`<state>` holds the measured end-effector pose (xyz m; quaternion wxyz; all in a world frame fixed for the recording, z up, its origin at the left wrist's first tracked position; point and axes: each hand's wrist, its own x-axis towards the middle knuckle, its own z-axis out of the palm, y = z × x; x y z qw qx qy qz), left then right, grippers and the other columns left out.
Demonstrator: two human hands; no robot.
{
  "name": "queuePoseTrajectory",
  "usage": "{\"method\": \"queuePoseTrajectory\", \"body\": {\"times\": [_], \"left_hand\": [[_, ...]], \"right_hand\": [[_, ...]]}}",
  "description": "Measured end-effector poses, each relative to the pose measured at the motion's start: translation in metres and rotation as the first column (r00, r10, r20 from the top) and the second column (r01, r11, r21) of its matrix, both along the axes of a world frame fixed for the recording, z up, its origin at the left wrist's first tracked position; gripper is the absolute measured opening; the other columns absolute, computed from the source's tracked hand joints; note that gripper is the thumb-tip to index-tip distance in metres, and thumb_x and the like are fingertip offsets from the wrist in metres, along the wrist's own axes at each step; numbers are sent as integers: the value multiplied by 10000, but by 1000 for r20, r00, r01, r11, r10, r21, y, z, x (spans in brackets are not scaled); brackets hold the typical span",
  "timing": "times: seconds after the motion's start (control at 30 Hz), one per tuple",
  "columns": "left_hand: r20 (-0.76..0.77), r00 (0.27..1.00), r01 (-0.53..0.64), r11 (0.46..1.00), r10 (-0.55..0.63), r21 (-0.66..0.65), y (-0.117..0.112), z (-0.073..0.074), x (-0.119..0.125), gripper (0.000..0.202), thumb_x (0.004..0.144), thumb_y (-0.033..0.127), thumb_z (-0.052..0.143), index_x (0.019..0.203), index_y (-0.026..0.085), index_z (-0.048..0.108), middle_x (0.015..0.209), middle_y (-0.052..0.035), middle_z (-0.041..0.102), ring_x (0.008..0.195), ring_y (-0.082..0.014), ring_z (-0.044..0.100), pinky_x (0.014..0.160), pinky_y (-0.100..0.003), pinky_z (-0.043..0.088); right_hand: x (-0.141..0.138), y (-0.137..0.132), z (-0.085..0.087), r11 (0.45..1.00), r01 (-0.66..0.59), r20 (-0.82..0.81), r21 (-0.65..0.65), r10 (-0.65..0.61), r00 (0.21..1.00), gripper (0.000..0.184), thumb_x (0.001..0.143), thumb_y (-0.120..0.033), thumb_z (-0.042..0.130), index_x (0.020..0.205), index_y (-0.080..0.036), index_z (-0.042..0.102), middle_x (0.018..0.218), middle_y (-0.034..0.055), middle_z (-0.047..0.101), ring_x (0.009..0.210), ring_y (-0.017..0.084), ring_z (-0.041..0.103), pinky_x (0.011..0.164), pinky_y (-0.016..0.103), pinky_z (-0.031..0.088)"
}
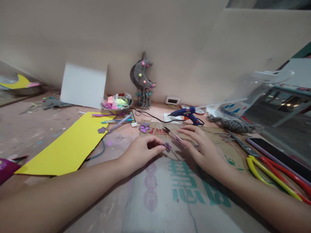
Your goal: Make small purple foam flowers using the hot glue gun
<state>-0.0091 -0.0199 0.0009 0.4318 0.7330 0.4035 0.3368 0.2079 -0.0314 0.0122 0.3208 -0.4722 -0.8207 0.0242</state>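
Note:
My left hand (145, 149) pinches a small purple flower (167, 147) edged with grey yarn between thumb and fingertips. A loose strand trails from the flower towards the mat. Close by on the right, my right hand (206, 150) holds a slim pointed tool (173, 135) with a dark tip and a pinkish body, angled towards the upper left. Its exact kind is too blurred to tell. A second purple flower (144, 127) lies just beyond my left hand, and a smaller one (102, 130) rests on the edge of the yellow sheet (65, 142).
Behind my hands lies a blue glue gun (186, 113) with its cord. Grey yarn (230, 124), large scissors (272, 168) and a phone (282, 155) are at right. A bowl (116, 110) and a yarn-wrapped moon ornament (143, 77) stand by the wall.

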Motion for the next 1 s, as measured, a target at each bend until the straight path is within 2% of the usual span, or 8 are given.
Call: {"method": "queuePoseTrajectory", "body": {"times": [0.1,0.2,0.27,0.47,0.57,0.63,0.8,1.0], "left_hand": [[48,999,1,999,1,-38,1,-2,1,152,779,295,575,830,162,629,817,-9,661,751,-131,597,694,-234,457],[76,997,22,998,-17,-62,1,-2,1,163,778,302,572,831,153,609,792,-9,643,726,-126,587,670,-230,457],[78,997,23,998,-18,-62,0,-2,1,157,775,294,574,822,146,602,781,-10,634,721,-125,581,663,-229,455],[86,995,54,998,-50,-40,0,-1,0,161,767,302,585,810,149,614,778,-11,640,722,-130,582,668,-239,460],[117,988,102,995,-100,-12,-1,-1,0,211,783,310,570,921,166,638,889,-26,667,803,-142,602,724,-250,470],[103,990,93,996,-92,0,-1,0,1,243,792,322,555,965,172,638,929,-31,672,835,-146,605,739,-249,471],[2,999,32,999,-32,22,-1,3,1,171,786,290,530,810,159,638,790,-13,664,737,-137,593,656,-230,463],[-9,999,54,998,-54,39,0,0,0,163,786,272,518,785,164,639,759,-1,657,706,-126,579,636,-219,443]], "right_hand": [[-8,-8,11,998,-37,-28,-41,36,999,177,863,-273,497,938,-213,646,1039,82,601,1020,215,550,902,406,429],[-19,-15,16,983,-15,-52,-181,6,999,175,846,-310,526,901,-209,657,944,62,643,921,202,593,834,372,460],[-24,-16,13,964,-10,-81,-264,-12,997,174,843,-309,526,873,-204,662,894,47,666,870,192,612,798,345,471],[-29,-14,0,922,-22,-169,-386,-48,985,194,850,-294,496,792,-191,649,796,24,685,778,174,627,711,286,479],[-30,-15,-1,921,-25,-172,-388,-46,984,194,852,-296,490,781,-188,636,777,21,674,757,166,618,707,281,473],[-30,-15,-1,925,-39,-168,-378,-27,985,187,850,-293,495,770,-191,629,783,20,672,767,164,614,719,282,472],[-30,-13,-3,921,-37,-147,-389,-22,989,199,853,-311,489,772,-194,629,771,23,670,763,168,611,709,288,477],[-31,-13,1,917,-48,-157,-396,-16,987,251,876,-340,450,773,-195,627,748,15,661,736,160,609,679,269,471]]}}
